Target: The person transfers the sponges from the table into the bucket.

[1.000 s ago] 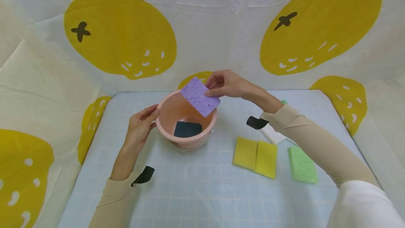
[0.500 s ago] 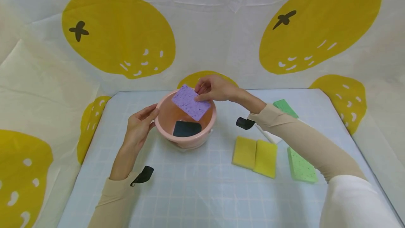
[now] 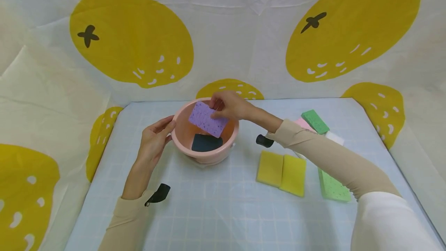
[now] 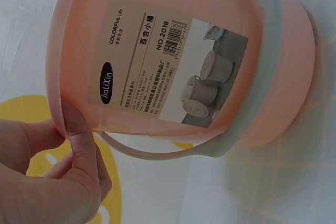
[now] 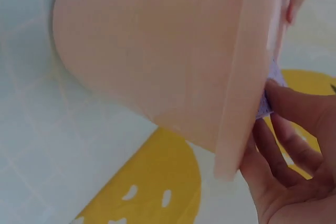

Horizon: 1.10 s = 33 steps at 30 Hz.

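Note:
A pink plastic bucket (image 3: pixel 205 157) stands on the table, its label and handle showing in the left wrist view. My left hand (image 3: pixel 153 142) pinches the bucket's left rim between thumb and fingers, also plain in the left wrist view. Over the bucket's mouth, my right hand (image 3: pixel 231 105) pinches a purple speckled sponge (image 3: pixel 208 119) by its right end. The sponge tilts, its lower part inside the rim. On the bucket's floor lies a dark sponge-like pad (image 3: pixel 206 143). In the right wrist view the bucket wall hides most of the purple sponge (image 5: pixel 270 90).
Two yellow sponges (image 3: pixel 281 171) lie side by side right of the bucket. Farther right are a light green sponge (image 3: pixel 334 187), a darker green one (image 3: pixel 315 121), a pink piece (image 3: pixel 304 124) and a white piece (image 3: pixel 335 138), partly behind the right sleeve. A printed cloth backs the table.
My right hand has moved left and down with the purple sponge, from above the bucket's right rim into its mouth. The left hand and bucket have stayed in place.

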### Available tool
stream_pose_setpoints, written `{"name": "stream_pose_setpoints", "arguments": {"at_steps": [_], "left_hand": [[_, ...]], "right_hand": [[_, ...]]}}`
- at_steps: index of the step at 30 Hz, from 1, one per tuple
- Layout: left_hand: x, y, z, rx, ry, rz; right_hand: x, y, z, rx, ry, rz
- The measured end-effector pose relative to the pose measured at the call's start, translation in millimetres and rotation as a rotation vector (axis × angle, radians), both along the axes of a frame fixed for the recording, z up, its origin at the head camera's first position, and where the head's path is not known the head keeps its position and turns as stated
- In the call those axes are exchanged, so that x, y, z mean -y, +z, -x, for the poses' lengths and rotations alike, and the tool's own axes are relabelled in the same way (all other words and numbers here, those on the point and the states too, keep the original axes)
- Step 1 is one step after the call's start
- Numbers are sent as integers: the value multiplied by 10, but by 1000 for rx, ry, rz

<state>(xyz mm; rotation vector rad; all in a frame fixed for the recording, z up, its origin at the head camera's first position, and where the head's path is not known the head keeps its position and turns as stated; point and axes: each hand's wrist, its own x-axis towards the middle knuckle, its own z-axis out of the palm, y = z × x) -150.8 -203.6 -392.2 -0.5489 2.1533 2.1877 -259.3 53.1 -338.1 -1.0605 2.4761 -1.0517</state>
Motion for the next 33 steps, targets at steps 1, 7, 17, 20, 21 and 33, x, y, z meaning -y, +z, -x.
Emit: {"name": "stream_pose_setpoints", "arguments": {"at_steps": [1,7,17,20,21,33], "left_hand": [[-1,1,2,-1,1,-2],[8,4,3,-5,6,-22],[6,-17,5,-10,-1,-5],[5,-22,6,-11,2,-8],[4,-23,6,-12,2,-11],[-4,-22,-2,-10,8,0]], "right_hand": [[12,-11,-9,-12,5,-3],[104,-56,-60,-88,7,-53],[185,-203,-121,-245,34,-155],[192,-259,-136,-310,48,-176],[194,-279,-141,-333,53,-186],[278,-448,-153,-553,120,-298]]}}
